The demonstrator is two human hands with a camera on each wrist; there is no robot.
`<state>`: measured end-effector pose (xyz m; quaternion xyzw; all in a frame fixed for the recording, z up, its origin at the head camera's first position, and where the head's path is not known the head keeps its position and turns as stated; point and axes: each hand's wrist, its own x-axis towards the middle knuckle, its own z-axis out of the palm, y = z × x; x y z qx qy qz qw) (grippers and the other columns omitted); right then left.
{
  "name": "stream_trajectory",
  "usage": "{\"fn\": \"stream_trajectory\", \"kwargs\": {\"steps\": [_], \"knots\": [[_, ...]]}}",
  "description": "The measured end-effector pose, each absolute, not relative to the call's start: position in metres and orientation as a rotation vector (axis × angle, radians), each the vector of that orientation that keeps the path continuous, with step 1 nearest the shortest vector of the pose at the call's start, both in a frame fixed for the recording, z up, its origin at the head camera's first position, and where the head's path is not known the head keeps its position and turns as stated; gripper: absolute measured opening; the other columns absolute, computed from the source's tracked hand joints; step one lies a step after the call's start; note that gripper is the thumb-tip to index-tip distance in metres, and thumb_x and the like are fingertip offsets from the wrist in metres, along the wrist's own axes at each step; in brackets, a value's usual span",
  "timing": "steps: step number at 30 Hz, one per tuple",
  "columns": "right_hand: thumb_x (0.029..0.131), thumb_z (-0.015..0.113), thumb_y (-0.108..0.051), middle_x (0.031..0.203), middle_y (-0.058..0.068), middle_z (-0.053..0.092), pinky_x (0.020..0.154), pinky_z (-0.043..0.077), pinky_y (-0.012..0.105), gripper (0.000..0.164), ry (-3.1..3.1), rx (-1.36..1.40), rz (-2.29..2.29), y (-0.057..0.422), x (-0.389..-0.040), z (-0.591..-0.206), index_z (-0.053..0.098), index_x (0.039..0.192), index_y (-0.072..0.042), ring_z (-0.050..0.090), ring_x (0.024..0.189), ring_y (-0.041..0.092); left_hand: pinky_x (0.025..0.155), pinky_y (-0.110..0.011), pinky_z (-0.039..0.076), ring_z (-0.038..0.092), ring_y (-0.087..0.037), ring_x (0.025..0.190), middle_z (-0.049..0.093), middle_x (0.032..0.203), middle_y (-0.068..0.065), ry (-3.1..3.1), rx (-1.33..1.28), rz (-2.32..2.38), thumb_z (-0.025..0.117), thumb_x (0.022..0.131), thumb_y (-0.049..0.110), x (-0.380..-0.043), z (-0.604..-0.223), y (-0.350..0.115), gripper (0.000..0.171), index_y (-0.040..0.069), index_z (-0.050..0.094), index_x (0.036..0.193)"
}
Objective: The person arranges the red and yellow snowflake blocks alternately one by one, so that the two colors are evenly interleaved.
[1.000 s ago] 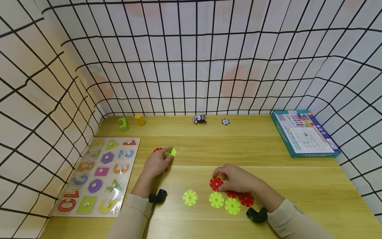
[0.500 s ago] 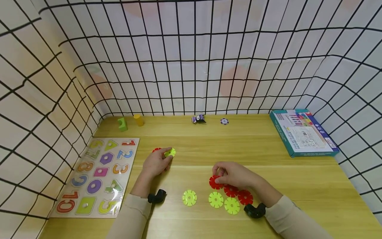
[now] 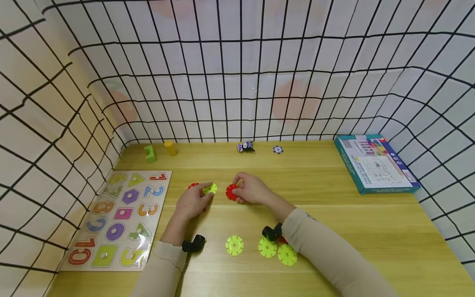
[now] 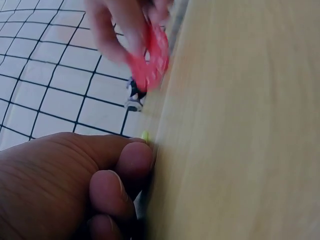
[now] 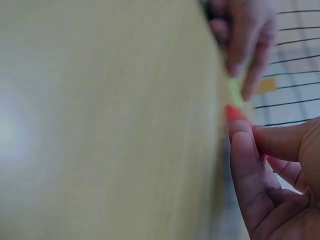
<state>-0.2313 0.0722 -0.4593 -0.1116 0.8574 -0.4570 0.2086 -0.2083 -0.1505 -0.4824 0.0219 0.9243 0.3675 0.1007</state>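
Observation:
In the head view my left hand (image 3: 191, 203) pinches a yellow-green notched plastic disc (image 3: 212, 189) between thumb and index finger, low at the tabletop. A red disc (image 3: 193, 185) lies just behind that hand, mostly covered by it. To the right, my right hand (image 3: 254, 189) grips another red notched disc (image 3: 231, 192) by its edge, a short gap away from the yellow-green one. The left wrist view shows this red disc (image 4: 151, 62) blurred, tilted and off the table. In the right wrist view the red disc's edge (image 5: 233, 113) sticks out past my fingertips.
Three loose yellow-green discs (image 3: 234, 246) lie near the front; red (image 3: 283, 240) peeks from under the right sleeve. A number puzzle board (image 3: 118, 220) is at left, a boxed set (image 3: 376, 163) at right. Small blocks (image 3: 171, 148), a purple figure (image 3: 245, 147) and a chip (image 3: 278, 149) line the back.
My right hand has lifted a red disc from the front group and carried it left and away from me, toward the left hand. The left hand stays on its yellow-green disc.

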Motion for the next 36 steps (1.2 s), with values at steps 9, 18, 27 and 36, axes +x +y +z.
{"fn": "stream_trajectory", "kwargs": {"steps": [9, 18, 27, 36], "knots": [[0.086, 0.067, -0.023, 0.058, 0.004, 0.061, 0.042, 0.043, 0.024, 0.024, 2.532, -0.309, -0.966, 0.042, -0.255, -0.459, 0.049, 0.098, -0.012, 0.057, 0.045, 0.016, 0.042, -0.033, 0.041, 0.053, -0.018, 0.040, 0.058, 0.054, 0.001, 2.727, 0.087, 1.098, 0.060, 0.090, 0.033, -0.209, -0.480, -0.152, 0.042, 0.025, 0.053, 0.130], [0.083, 0.070, -0.027, 0.060, 0.003, 0.061, 0.044, 0.041, 0.025, 0.032, 2.531, -0.322, -0.901, 0.040, -0.256, -0.457, 0.050, 0.103, -0.012, 0.056, 0.046, 0.015, 0.043, -0.033, 0.040, 0.053, -0.018, 0.040, 0.058, 0.054, 0.002, 2.727, 0.090, 1.075, 0.059, 0.090, 0.035, -0.209, -0.481, -0.156, 0.043, 0.025, 0.052, 0.131], [0.084, 0.068, -0.030, 0.064, 0.005, 0.062, 0.049, 0.045, 0.028, 0.035, 2.446, -0.394, -1.084, 0.055, -0.252, -0.466, 0.050, 0.110, -0.014, 0.057, 0.051, 0.017, 0.043, -0.032, 0.040, 0.053, -0.018, 0.040, 0.059, 0.055, 0.003, 2.724, 0.121, 1.080, 0.059, 0.090, 0.036, -0.209, -0.482, -0.157, 0.044, 0.026, 0.051, 0.132], [0.080, 0.072, -0.032, 0.074, -0.002, 0.060, 0.055, 0.044, 0.027, 0.033, 2.382, -0.724, -0.986, 0.077, -0.207, -0.460, 0.059, 0.108, -0.020, 0.053, 0.060, 0.012, 0.047, -0.033, 0.040, 0.054, -0.017, 0.047, 0.057, 0.060, 0.001, 2.731, 0.244, 1.130, 0.063, 0.087, 0.039, -0.211, -0.483, -0.146, 0.044, 0.028, 0.055, 0.128]]}}
